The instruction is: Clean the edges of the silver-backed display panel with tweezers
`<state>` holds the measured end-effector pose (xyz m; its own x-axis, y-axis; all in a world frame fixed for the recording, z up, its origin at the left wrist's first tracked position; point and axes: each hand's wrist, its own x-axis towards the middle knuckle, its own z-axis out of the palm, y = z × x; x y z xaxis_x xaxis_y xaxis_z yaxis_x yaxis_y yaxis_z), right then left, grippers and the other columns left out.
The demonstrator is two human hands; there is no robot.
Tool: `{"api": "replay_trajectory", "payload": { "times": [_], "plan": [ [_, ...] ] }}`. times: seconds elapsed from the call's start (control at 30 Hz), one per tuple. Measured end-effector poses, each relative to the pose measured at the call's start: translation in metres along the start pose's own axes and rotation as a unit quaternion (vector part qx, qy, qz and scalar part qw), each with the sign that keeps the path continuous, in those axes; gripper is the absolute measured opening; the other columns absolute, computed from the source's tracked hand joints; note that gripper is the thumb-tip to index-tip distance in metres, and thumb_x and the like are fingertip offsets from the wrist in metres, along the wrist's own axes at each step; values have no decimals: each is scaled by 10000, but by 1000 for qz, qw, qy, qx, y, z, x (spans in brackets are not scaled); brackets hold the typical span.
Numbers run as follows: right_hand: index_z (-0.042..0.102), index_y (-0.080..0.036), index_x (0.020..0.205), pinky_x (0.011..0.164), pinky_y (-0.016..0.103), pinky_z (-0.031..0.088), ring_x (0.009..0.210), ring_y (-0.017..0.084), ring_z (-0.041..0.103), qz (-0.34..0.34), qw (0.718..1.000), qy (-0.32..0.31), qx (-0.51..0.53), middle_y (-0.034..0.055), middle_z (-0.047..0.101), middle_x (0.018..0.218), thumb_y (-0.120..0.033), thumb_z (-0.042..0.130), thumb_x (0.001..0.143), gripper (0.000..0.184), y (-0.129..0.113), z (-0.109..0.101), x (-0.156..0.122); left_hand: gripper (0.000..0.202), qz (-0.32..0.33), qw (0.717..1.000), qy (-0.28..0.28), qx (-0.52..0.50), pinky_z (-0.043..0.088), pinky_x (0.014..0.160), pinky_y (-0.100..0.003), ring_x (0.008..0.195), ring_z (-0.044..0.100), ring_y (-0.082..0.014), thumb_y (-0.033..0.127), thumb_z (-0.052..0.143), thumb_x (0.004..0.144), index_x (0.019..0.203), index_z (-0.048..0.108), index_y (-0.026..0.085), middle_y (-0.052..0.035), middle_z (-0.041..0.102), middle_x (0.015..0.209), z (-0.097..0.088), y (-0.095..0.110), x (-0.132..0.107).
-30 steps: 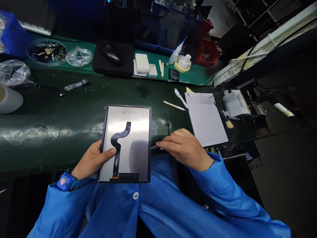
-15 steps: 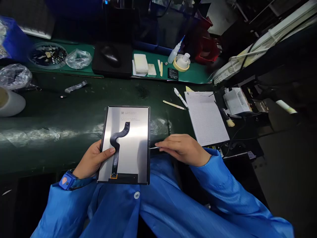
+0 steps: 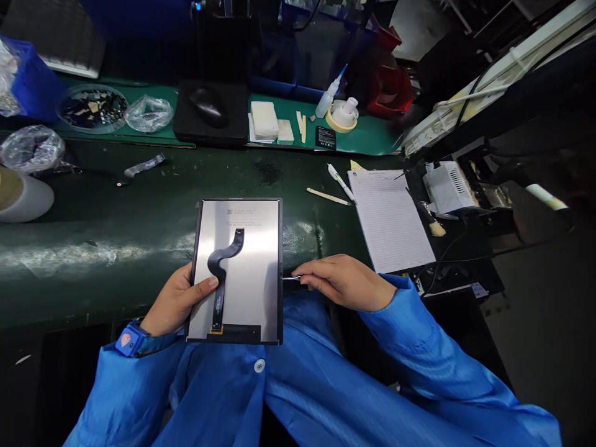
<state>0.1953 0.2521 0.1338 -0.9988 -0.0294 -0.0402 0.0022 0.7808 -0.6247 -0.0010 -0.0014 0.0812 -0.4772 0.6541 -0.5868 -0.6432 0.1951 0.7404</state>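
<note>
My left hand [image 3: 176, 300] grips a tablet display panel [image 3: 251, 273] by its left edge, thumb on top near a black ribbon cable [image 3: 218, 295]. The panel's silvery back faces me, and the cable snakes up it from a dark strip at the bottom. Between the thumb and fingers of my right hand [image 3: 342, 282] is a thin metal tool [image 3: 291, 277]. Its tip meets the panel's right edge; whether it is tweezers or a pick I cannot tell. My left fingers are hidden under the panel.
A lined paper pad [image 3: 391, 220] lies to the right, with a white pen [image 3: 341, 183] and a flat stick [image 3: 328, 196] beside it. Further back are a mouse [image 3: 208, 105], a dropper bottle [image 3: 329, 96] and a dish of small parts [image 3: 92, 108]. A white roll [image 3: 28, 195] stands at left.
The view has shifted very slightly. Both hands and the panel stay in nearly the same place, with the tool still at the right edge.
</note>
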Motion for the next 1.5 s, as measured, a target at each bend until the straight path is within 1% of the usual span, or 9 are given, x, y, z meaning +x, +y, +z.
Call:
{"api": "replay_trajectory", "payload": {
  "times": [0.17, 0.3, 0.53, 0.6, 0.77, 0.97, 1.2, 1.4, 1.5],
  "plan": [
    [717, -212, 1216, 802, 270, 601, 910, 170, 765, 11, 1000, -14, 19, 46, 798, 1062, -270, 608, 1032, 221, -2, -2, 1, 511, -2, 1000, 26, -7, 582, 578, -207, 673, 742, -199, 382, 957, 615, 1012, 722, 161, -39, 772, 785, 9, 4, -7],
    [725, -199, 1216, 774, 280, 588, 875, 173, 753, -18, 1000, -7, -22, 51, 790, 999, -274, 561, 1055, 241, 2, 1, 2, 482, -20, 999, 42, -29, 596, 587, -222, 637, 732, -188, 353, 960, 614, 966, 684, 175, -24, 772, 787, 14, 4, -10],
    [715, -195, 1161, 746, 275, 551, 819, 162, 720, -34, 999, -9, -27, 29, 786, 924, -223, 490, 1070, 245, 8, 8, 3, 558, -2, 999, 47, -25, 595, 590, -208, 685, 741, -187, 382, 945, 650, 1102, 694, 174, -29, 777, 837, 17, 3, -11],
    [707, -194, 1168, 756, 276, 558, 837, 163, 736, -21, 1000, -12, -2, 29, 794, 935, -208, 494, 1062, 238, 7, 9, 4, 579, 0, 999, 42, -23, 600, 598, -216, 693, 742, -190, 406, 941, 658, 1127, 698, 169, -35, 778, 849, 16, 3, -10],
    [689, -211, 1211, 720, 274, 571, 808, 167, 741, 31, 999, -6, 19, 32, 793, 966, -328, 608, 1036, 226, 2, 10, 6, 594, 7, 999, 45, -25, 627, 688, -243, 788, 760, -216, 397, 943, 653, 1140, 700, 159, -42, 781, 876, 15, 2, -9],
    [737, -185, 1145, 711, 286, 565, 786, 174, 734, -22, 997, 30, -67, 48, 779, 893, -297, 544, 1067, 237, 2, 13, 6, 554, 8, 999, 39, -26, 627, 786, -245, 901, 766, -227, 372, 925, 679, 1144, 702, 170, -49, 788, 900, 15, 2, -9],
    [706, -213, 1209, 746, 283, 594, 861, 174, 760, 24, 998, 33, -45, 46, 802, 1031, -343, 594, 1044, 238, -5, 15, 4, 521, 10, 999, 43, -22, 634, 708, -262, 776, 760, -213, 345, 912, 689, 1132, 690, 181, -36, 782, 885, 15, 1, -9],
    [741, -187, 1120, 717, 289, 574, 812, 177, 741, -4, 995, 46, -89, 47, 777, 897, -305, 543, 1066, 237, -6, 15, 3, 513, 13, 999, 44, -21, 631, 687, -263, 740, 751, -203, 358, 910, 691, 1107, 673, 173, -35, 776, 883, 16, 2, -10],
    [726, -212, 1177, 727, 283, 576, 822, 173, 751, 23, 995, 43, -87, 35, 792, 927, -303, 563, 1057, 221, -8, 16, 3, 519, 12, 999, 45, -12, 623, 658, -265, 761, 756, -218, 371, 903, 698, 1119, 668, 181, -38, 778, 896, 16, 2, -10]
  ]
}}
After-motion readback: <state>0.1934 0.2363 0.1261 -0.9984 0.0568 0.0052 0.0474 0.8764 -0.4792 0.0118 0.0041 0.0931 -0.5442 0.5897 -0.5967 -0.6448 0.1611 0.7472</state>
